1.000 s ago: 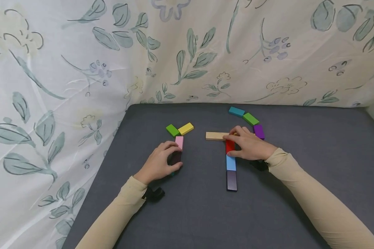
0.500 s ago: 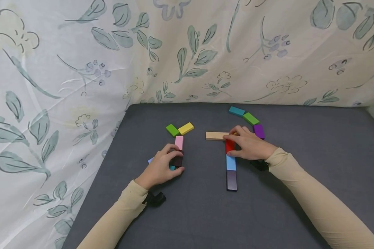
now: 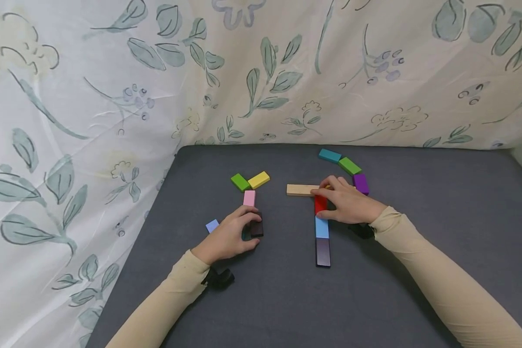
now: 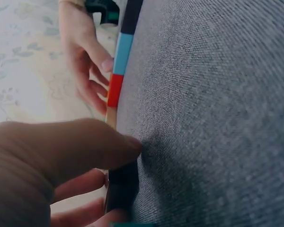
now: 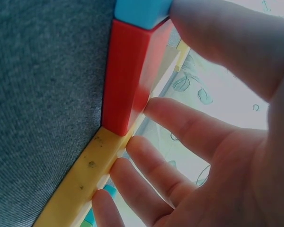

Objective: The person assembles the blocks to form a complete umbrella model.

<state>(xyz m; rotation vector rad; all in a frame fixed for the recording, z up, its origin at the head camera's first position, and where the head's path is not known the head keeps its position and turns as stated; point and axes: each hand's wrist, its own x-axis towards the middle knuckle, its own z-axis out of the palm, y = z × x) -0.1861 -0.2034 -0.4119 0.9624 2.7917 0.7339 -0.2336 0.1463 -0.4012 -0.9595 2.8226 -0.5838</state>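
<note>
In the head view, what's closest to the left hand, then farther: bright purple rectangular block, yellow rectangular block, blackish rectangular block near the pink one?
1. Blackish block, at the left hand.
2. Yellow block, beyond the hand.
3. Bright purple block, over on the right.

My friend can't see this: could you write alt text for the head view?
A person's left hand holds a black block while the right hand touches a T of blocks on a dark grey surface, patterned fabric behind.
</note>
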